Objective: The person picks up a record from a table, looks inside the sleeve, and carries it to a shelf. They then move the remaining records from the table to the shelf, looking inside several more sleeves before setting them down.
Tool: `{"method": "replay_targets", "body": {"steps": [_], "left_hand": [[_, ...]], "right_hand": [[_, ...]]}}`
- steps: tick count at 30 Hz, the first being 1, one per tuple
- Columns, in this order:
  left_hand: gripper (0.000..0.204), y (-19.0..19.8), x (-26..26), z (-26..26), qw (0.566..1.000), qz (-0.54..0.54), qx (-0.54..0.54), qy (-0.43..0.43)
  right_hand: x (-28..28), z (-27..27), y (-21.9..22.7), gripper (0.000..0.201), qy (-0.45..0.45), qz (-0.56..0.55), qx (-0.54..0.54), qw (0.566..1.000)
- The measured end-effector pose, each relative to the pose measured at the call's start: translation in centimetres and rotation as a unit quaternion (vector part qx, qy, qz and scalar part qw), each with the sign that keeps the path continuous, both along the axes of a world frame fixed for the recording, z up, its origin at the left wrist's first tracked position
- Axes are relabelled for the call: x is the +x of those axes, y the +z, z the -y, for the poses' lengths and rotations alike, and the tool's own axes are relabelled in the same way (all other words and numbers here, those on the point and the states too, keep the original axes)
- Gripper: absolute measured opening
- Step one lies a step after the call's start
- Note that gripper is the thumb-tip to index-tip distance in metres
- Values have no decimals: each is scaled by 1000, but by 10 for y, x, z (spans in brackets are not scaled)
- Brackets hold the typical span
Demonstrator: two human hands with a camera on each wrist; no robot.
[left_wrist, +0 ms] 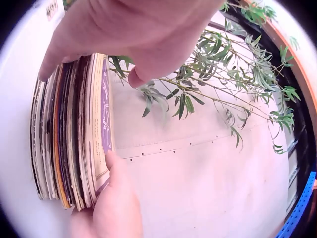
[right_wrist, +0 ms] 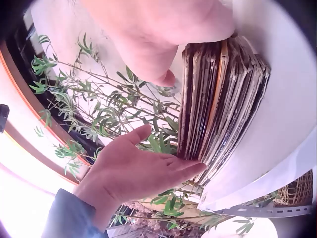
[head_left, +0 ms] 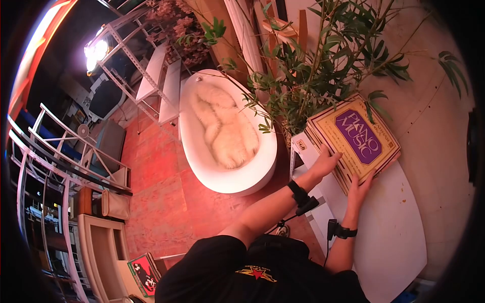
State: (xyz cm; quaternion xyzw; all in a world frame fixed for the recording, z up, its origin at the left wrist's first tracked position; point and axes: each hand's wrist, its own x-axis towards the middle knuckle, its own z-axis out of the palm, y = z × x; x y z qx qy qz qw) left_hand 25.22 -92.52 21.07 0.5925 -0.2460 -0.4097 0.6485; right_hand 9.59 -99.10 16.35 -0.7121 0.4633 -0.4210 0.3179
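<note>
A thick, worn-edged album stack (head_left: 361, 139), tan-and-purple on top, lies between the straight-fingered left hand (head_left: 322, 165) and loosely spread right hand (head_left: 359, 191), touching both.

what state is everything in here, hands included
Stack of sleeves: lying flat, top one face up reading "PIANO MUSIC", edges slightly uneven
Left hand: fingers against the stack's edge
Right hand: touching the edge nearest the person
White table: bearing the stack
Bathtub: upright
Furry cover: spread inside the bathtub
Plant: upright, leafy
Light: lit
</note>
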Motion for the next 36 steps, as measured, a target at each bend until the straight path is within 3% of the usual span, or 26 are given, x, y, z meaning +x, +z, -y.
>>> {"method": "replay_targets", "body": {"steps": [3,6,9,10,13,18,20,22,25,28,30,31,33,36], "left_hand": [[63,-5,-1,-9,1000,9,-25,-13],[66,-8,-4,-26,997,10,-16,-71],[63,12,4,-57,980,41,31,-191],[63,7,10,-66,981,40,33,-185],[55,-15,29,-102,976,140,84,-146],[53,-25,54,-182,975,143,159,-61],[53,-34,58,-220,972,152,178,-21],[51,-33,57,-254,975,75,196,72],[53,-11,45,-310,958,47,238,153],[55,-24,33,-370,958,-24,173,227],[54,-25,22,-406,952,-14,165,256],[53,-25,16,-424,945,-30,159,284],[51,-39,5,-461,933,-57,140,326],[50,-42,-12,-508,919,-70,152,357]], "right_hand": [[0,-1,2,74,17,17,11,1000],[3,-15,5,72,18,19,17,1000],[6,-38,10,69,14,22,-12,1000],[6,-47,12,65,19,0,-59,998],[4,-63,19,53,43,-41,-130,990],[9,-68,11,32,72,-54,-169,982],[13,-76,14,28,58,-125,-215,967],[23,-81,13,30,65,-108,-196,973],[36,-93,22,30,74,-142,-222,962],[44,-81,13,31,35,-150,-252,955],[35,-63,13,32,-25,-178,-300,937],[32,-58,10,33,-34,-203,-234,950],[30,-60,0,34,-10,-170,-235,957],[28,-110,30,32,-3,-167,-195,967]]}}
